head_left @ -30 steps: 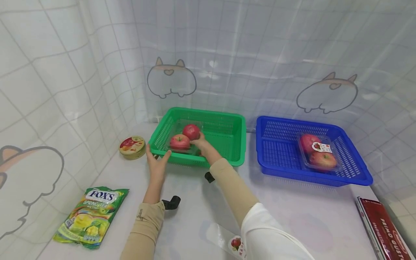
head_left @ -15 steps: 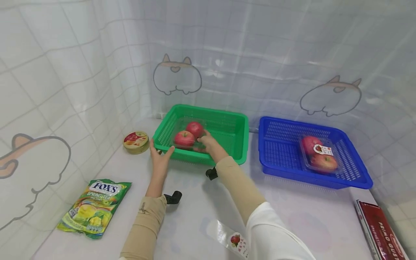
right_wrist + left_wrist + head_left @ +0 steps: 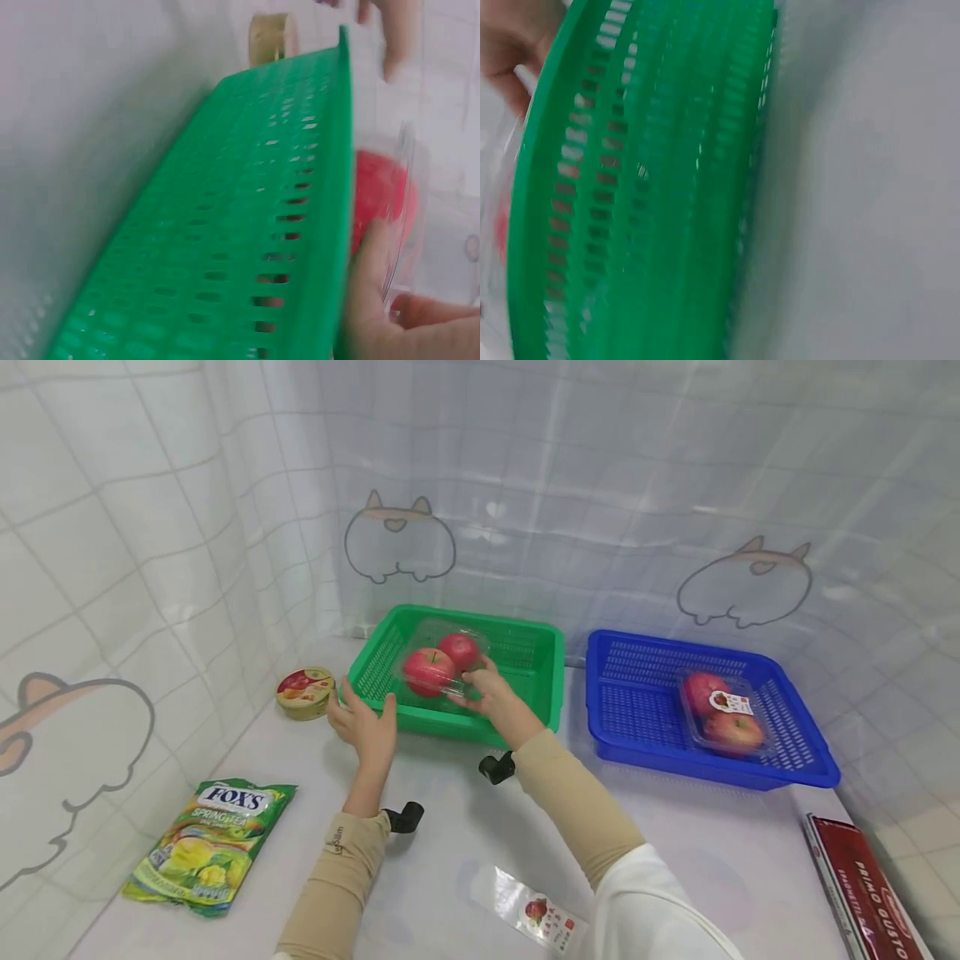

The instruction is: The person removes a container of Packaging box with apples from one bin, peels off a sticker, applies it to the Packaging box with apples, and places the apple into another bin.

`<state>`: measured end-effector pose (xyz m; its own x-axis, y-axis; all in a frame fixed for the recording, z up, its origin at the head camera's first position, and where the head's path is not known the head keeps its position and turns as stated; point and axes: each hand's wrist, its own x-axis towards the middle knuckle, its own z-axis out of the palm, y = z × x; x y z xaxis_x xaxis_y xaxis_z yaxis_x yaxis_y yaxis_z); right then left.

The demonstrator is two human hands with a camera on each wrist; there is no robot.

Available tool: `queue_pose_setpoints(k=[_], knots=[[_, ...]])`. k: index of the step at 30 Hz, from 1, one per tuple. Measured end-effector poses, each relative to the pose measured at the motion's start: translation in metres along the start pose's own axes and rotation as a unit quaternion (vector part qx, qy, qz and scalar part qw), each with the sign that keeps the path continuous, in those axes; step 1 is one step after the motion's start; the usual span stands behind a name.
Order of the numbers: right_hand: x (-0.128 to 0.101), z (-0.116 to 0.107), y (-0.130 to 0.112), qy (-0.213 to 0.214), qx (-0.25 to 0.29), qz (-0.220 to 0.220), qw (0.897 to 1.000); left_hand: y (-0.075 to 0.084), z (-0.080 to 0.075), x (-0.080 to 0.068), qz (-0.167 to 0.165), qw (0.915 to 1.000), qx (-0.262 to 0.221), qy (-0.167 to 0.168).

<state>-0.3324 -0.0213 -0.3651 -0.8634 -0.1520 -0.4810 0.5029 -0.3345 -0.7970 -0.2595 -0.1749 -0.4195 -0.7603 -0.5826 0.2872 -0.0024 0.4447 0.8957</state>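
A clear plastic box with two red apples is tilted inside the green basket, its front raised towards the rim. My right hand grips the box at its right side, thumb and fingers on the edge. In the right wrist view that hand pinches the plastic just beyond the basket wall. My left hand hovers at the basket's front left corner, fingers spread and holding nothing. From the left wrist the basket wall fills most of the picture, blurred.
A blue basket on the right holds another apple box with a label. To the left lie a round tin and a green candy bag. A label strip lies in front; a red spaghetti box is far right.
The apple box has risen and tilted in the green basket, lifted by my right hand. My left hand has come off the basket rim.
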Motion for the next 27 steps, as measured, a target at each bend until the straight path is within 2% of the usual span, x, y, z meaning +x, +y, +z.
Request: queue_pose_setpoints(k=[2,4,5,7,9,11,13,15,18,20,24,27], knots=[[-0.007,-0.001,-0.002,0.014,0.003,-0.011,1.0,0.01,0.006,-0.006,0.043,0.9991,-0.006,-0.001],[-0.015,-0.001,-0.004,0.025,0.008,-0.025,0.999,0.022,0.013,-0.012,0.063,0.9969,-0.033,-0.034],[-0.019,-0.001,-0.005,0.03,0.013,-0.033,0.999,0.028,0.016,-0.014,0.062,0.995,-0.052,-0.058],[-0.027,0.0,-0.006,0.034,0.02,-0.054,0.998,0.039,0.021,-0.017,0.038,0.9879,-0.094,-0.117],[-0.035,0.001,-0.007,0.039,0.028,-0.073,0.996,0.05,0.026,-0.017,-0.01,0.9753,-0.137,-0.173],[-0.042,0.003,-0.007,0.039,0.039,-0.091,0.994,0.059,0.031,-0.014,-0.062,0.9569,-0.188,-0.212],[-0.048,0.003,-0.007,0.04,0.048,-0.106,0.992,0.066,0.036,-0.012,-0.1,0.9382,-0.236,-0.233],[-0.054,0.003,-0.007,0.042,0.053,-0.118,0.991,0.073,0.042,-0.011,-0.123,0.9255,-0.269,-0.236],[-0.06,0.002,-0.006,0.052,0.029,-0.133,0.989,0.078,0.049,-0.01,-0.137,0.9184,-0.297,-0.222],[-0.063,0.001,-0.006,0.058,0.002,-0.143,0.988,0.08,0.052,-0.011,-0.14,0.9182,-0.308,-0.206],[-0.067,-0.006,-0.004,0.049,-0.019,-0.148,0.988,0.084,0.053,-0.012,-0.134,0.9252,-0.309,-0.174],[-0.071,-0.019,-0.003,0.035,-0.022,-0.14,0.989,0.087,0.051,-0.013,-0.137,0.9274,-0.302,-0.173]])
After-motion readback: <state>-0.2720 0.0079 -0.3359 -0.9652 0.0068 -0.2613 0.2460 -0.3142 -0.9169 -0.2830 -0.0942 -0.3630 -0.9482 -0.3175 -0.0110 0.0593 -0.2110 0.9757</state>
